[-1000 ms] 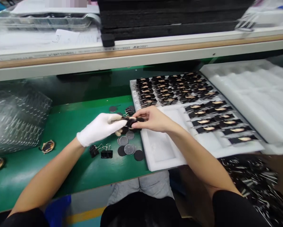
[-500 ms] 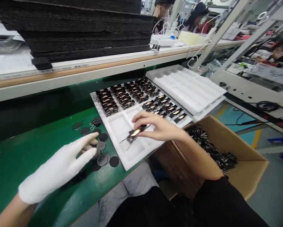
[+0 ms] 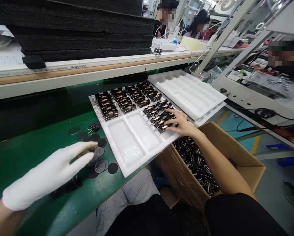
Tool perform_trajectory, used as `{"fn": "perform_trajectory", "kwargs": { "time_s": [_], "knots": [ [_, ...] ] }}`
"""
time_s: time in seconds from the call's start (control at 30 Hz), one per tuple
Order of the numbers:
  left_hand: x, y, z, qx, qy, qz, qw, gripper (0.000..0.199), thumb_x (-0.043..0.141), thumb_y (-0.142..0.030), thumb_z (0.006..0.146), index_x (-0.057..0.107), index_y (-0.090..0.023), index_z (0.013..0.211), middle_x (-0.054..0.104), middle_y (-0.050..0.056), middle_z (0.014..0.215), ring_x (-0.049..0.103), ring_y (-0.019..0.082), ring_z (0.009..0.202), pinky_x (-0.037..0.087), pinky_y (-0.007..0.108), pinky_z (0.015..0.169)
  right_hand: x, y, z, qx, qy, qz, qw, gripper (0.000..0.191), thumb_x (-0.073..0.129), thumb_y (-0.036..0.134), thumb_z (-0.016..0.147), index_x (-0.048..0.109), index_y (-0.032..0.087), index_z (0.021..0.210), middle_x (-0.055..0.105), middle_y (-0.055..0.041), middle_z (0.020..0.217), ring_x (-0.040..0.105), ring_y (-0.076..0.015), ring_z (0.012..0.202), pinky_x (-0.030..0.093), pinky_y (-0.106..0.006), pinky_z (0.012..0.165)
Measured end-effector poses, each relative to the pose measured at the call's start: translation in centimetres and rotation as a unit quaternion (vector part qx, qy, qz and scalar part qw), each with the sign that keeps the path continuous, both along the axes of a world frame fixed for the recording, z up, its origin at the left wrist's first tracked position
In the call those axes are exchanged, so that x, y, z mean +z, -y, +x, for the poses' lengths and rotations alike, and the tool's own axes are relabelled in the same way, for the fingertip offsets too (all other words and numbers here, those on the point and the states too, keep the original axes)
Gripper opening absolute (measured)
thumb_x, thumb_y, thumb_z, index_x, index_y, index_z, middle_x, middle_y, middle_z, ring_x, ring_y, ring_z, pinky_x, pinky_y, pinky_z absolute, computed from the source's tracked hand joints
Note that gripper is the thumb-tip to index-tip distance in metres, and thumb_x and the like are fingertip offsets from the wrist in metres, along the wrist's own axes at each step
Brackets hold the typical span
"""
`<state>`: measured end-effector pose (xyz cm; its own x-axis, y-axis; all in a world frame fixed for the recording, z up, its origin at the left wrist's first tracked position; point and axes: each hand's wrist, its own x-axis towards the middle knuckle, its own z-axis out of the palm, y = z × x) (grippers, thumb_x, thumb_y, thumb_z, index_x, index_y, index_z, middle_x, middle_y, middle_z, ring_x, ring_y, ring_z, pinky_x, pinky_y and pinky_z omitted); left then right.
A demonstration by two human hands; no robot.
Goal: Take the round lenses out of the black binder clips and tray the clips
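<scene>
The left hand (image 3: 57, 168), in a white glove, is low over the green table (image 3: 95, 191). Its thumb and fingers stand apart by a loose pile of round dark discs (image 3: 112, 168), with nothing seen pinched between them. It may rest there to be close to the discs. A black binder clip (image 3: 94, 126) sits just behind the pile. Next comes a white foam tray (image 3: 113, 147). Its low walls split it into parts, and clips with tan bits stand there in rows, probably so they don't knock together. The bare right hand (image 3: 183, 127) bends its fingers over a clipped piece (image 3: 165, 126) in the tray's right part. The view is too small to say if it grips that piece. Behind lies another white tray (image 3: 186, 91). Farthest right, a cardboard box (image 3: 247, 168) keeps loose binder clips (image 3: 198, 167) together.
</scene>
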<state>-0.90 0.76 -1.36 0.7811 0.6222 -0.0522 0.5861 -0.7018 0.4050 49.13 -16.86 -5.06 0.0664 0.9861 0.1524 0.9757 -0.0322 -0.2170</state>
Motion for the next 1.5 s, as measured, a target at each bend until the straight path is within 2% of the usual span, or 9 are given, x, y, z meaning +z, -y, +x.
{"fn": "perform_trajectory", "kwargs": {
  "time_s": [0.3, 0.47, 0.67, 0.83, 0.93, 1.07, 1.17, 1.33, 1.5],
  "knots": [
    [1.4, 0.5, -0.5, 0.011, -0.006, -0.006, 1.000, 0.051, 0.048, -0.067, 0.098, 0.063, -0.044, 0.142, 0.069, -0.007, 0.144, 0.070, 0.029, 0.126, 0.060, 0.040, 0.103, 1.3, 0.1, -0.3, 0.018, 0.020, 0.006, 1.000, 0.024, 0.079, 0.038, 0.088, 0.081, 0.030, 0.110, 0.049, -0.0150, 0.158, 0.041, -0.0465, 0.147, 0.035, -0.071, 0.111],
    [2.2, 1.0, -2.1, 0.067, 0.044, 0.065, 0.995, 0.052, 0.046, -0.064, 0.099, 0.064, -0.039, 0.141, 0.070, -0.004, 0.141, 0.070, 0.028, 0.124, 0.057, 0.040, 0.107, 4.5, -1.4, -6.0, 0.117, 0.012, 0.098, 0.988, 0.022, 0.063, 0.037, 0.100, 0.072, 0.025, 0.115, 0.062, -0.0151, 0.143, 0.057, -0.0363, 0.136, 0.043, -0.055, 0.110],
    [-3.1, 2.2, -9.1, 0.249, 0.105, 0.261, 0.927, 0.052, 0.038, -0.041, 0.102, 0.063, -0.013, 0.138, 0.067, 0.016, 0.143, 0.061, 0.032, 0.136, 0.046, 0.048, 0.117, 3.5, -5.8, -17.6, 0.334, 0.109, 0.073, 0.933, 0.022, 0.052, 0.022, 0.105, 0.071, 0.020, 0.116, 0.072, -0.0168, 0.125, 0.068, -0.0326, 0.114, 0.048, -0.048, 0.093],
    [-7.4, 6.2, -17.4, 0.347, 0.045, 0.260, 0.900, 0.046, 0.045, -0.044, 0.091, 0.069, -0.018, 0.121, 0.073, 0.014, 0.131, 0.064, 0.030, 0.133, 0.046, 0.045, 0.115, 0.7, -8.0, -24.0, 0.423, 0.166, 0.057, 0.889, 0.030, 0.072, 0.044, 0.094, 0.072, 0.016, 0.103, 0.073, -0.0167, 0.106, 0.068, -0.0348, 0.097, 0.049, -0.048, 0.082],
    [-8.2, 7.8, -20.6, 0.460, 0.027, 0.281, 0.842, 0.045, 0.045, -0.044, 0.096, 0.068, -0.017, 0.125, 0.067, 0.017, 0.137, 0.058, 0.031, 0.139, 0.041, 0.047, 0.120, -0.7, -8.5, -25.5, 0.430, 0.201, 0.043, 0.879, 0.035, 0.082, 0.050, 0.082, 0.070, 0.018, 0.091, 0.072, -0.0126, 0.091, 0.067, -0.0359, 0.092, 0.048, -0.050, 0.081],
    [-8.0, 8.5, -25.5, 0.644, 0.022, 0.307, 0.700, 0.050, 0.032, -0.039, 0.107, 0.062, -0.006, 0.130, 0.053, 0.026, 0.147, 0.044, 0.038, 0.147, 0.034, 0.058, 0.123, -2.7, -9.1, -25.4, 0.464, 0.180, 0.060, 0.865, 0.022, 0.076, 0.039, 0.083, 0.065, 0.021, 0.090, 0.069, -0.0069, 0.085, 0.067, -0.0305, 0.082, 0.045, -0.048, 0.078],
    [-6.9, 9.0, -30.0, 0.721, 0.014, 0.269, 0.638, 0.044, 0.042, -0.041, 0.108, 0.061, -0.009, 0.133, 0.058, 0.017, 0.142, 0.056, 0.034, 0.134, 0.047, 0.057, 0.112, -4.0, -9.3, -24.7, 0.480, 0.145, 0.102, 0.859, 0.012, 0.057, 0.031, 0.092, 0.063, 0.020, 0.094, 0.068, -0.0067, 0.083, 0.068, -0.0298, 0.076, 0.043, -0.050, 0.078],
    [-5.7, 8.9, -33.5, 0.706, -0.022, 0.181, 0.684, 0.041, 0.065, -0.042, 0.100, 0.063, -0.016, 0.132, 0.065, 0.010, 0.132, 0.067, 0.025, 0.114, 0.060, 0.046, 0.097, -4.5, -9.0, -24.2, 0.489, 0.080, 0.163, 0.853, 0.033, 0.038, 0.039, 0.104, 0.058, 0.017, 0.119, 0.072, -0.0099, 0.088, 0.072, -0.0326, 0.074, 0.042, -0.052, 0.078],
    [-7.4, 8.0, -30.2, 0.640, -0.068, 0.183, 0.743, 0.047, 0.053, -0.043, 0.103, 0.060, -0.011, 0.137, 0.065, 0.020, 0.136, 0.064, 0.032, 0.125, 0.052, 0.052, 0.109, -3.9, -8.5, -24.7, 0.491, 0.029, 0.139, 0.859, 0.032, 0.036, 0.025, 0.100, 0.051, 0.019, 0.127, 0.073, -0.0056, 0.082, 0.073, -0.0289, 0.070, 0.042, -0.052, 0.081]
  ]
}}
